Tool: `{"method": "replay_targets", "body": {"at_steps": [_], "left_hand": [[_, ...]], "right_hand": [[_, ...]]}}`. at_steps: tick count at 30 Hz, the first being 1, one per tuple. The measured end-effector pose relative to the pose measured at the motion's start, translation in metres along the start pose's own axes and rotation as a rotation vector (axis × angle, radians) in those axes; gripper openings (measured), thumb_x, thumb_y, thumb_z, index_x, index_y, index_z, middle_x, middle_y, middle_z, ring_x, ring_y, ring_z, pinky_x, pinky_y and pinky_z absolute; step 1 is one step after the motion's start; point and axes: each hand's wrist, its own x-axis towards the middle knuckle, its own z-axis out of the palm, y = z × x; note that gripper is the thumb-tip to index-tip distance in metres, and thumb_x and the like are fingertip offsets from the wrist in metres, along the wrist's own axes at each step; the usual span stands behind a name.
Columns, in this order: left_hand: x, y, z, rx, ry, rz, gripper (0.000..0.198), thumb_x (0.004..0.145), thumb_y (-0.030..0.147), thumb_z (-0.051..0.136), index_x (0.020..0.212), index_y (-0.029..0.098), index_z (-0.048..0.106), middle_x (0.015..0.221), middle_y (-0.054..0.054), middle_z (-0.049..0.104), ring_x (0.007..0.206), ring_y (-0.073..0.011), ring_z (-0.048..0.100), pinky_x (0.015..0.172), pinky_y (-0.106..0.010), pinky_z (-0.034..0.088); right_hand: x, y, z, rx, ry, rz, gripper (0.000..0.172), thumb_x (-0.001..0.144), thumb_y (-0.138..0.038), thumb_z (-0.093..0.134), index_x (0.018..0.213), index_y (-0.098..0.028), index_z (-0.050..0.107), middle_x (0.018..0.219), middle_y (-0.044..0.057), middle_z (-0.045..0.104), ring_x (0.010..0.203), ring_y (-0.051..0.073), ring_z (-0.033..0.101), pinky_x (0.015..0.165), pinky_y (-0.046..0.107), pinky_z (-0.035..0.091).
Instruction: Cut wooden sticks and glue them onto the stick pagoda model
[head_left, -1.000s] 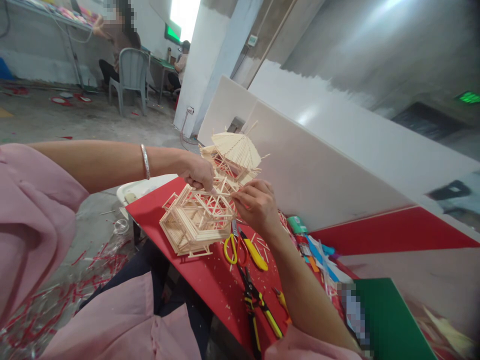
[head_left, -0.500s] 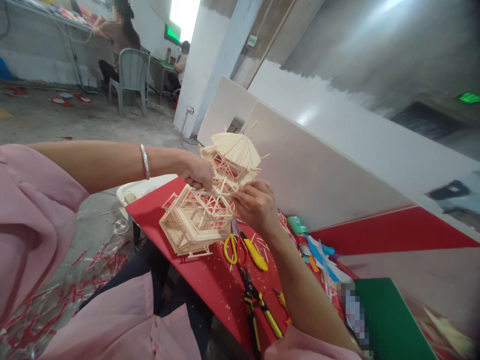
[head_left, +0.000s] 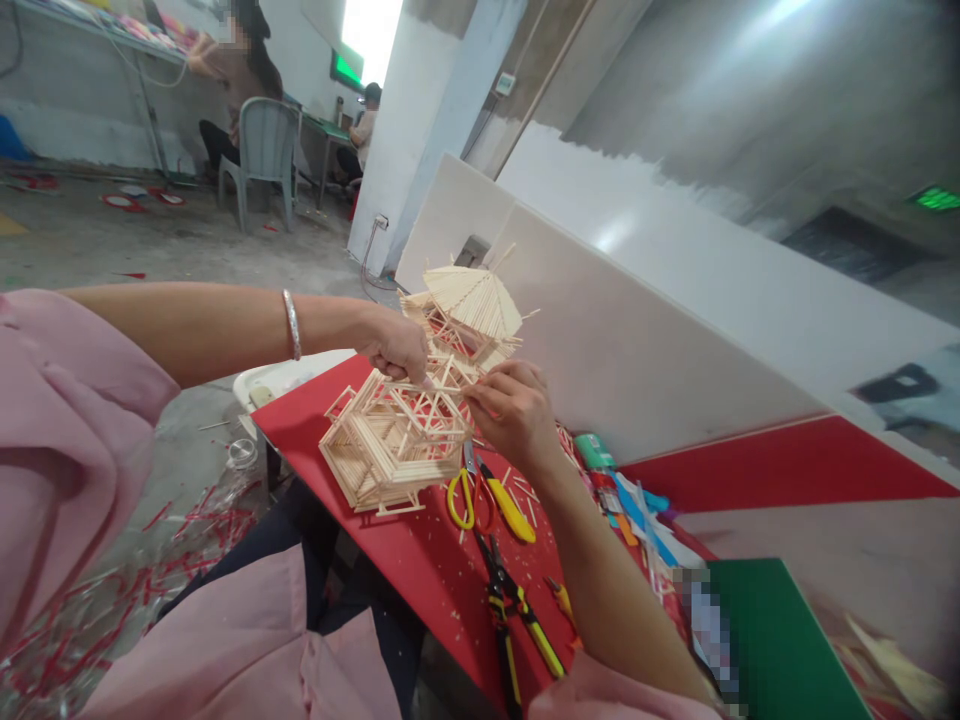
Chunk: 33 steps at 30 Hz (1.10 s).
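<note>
On the red tabletop (head_left: 420,580) stands a model of thin pale wooden sticks (head_left: 390,450), an open six-sided frame with a railing around its base. My left hand (head_left: 397,345), wearing a silver bangle, reaches over its top with fingers curled and a fingertip pressed on one end of a short wooden stick (head_left: 448,389). Thumb and fingers of my right hand (head_left: 517,405) pinch the other end of that stick, just above the frame's upper edge. Whether the stick touches the frame I cannot tell. Behind rises a roofed stick part (head_left: 476,300).
Yellow-handled scissors (head_left: 461,500), a yellow-handled cutting tool (head_left: 514,510) and black-and-yellow pliers (head_left: 517,600) lie right of the model among stick scraps. A green-lidded container (head_left: 595,452) stands by the white panel (head_left: 600,300). Two people sit in the background, one on a grey chair (head_left: 262,150).
</note>
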Motion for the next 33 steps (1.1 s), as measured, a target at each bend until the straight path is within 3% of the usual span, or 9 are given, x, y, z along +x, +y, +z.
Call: {"method": "replay_targets", "body": {"at_steps": [14, 26, 33], "left_hand": [[-0.0003, 0.0, -0.0005, -0.018, 0.0, 0.004, 0.053, 0.064, 0.047, 0.084, 0.045, 0.018, 0.044, 0.044, 0.002, 0.035, 0.045, -0.0077, 0.028, 0.047, -0.025, 0.016], [-0.0035, 0.0031, 0.0011, -0.009, 0.0, 0.015, 0.052, 0.074, 0.043, 0.078, 0.044, 0.017, 0.046, 0.036, 0.003, 0.033, 0.045, -0.0077, 0.026, 0.047, -0.025, 0.014], [-0.0011, 0.0011, 0.0005, -0.036, 0.018, 0.001, 0.054, 0.065, 0.047, 0.084, 0.042, 0.017, 0.045, 0.041, 0.001, 0.037, 0.044, -0.0075, 0.028, 0.047, -0.025, 0.015]], "right_hand": [[-0.0004, 0.0003, 0.0001, 0.011, 0.012, -0.004, 0.011, 0.087, -0.018, 0.066, 0.08, -0.024, 0.073, 0.074, 0.001, 0.071, 0.084, 0.019, 0.056, 0.083, 0.037, 0.039], [0.0005, -0.0007, -0.0007, 0.003, -0.002, 0.013, 0.013, 0.089, -0.021, 0.065, 0.078, -0.024, 0.071, 0.074, 0.001, 0.072, 0.084, 0.019, 0.056, 0.084, 0.036, 0.038], [0.0003, -0.0002, -0.0006, 0.009, -0.009, 0.013, 0.012, 0.088, -0.02, 0.066, 0.078, -0.023, 0.072, 0.075, 0.001, 0.072, 0.085, 0.02, 0.057, 0.084, 0.037, 0.039]]}}
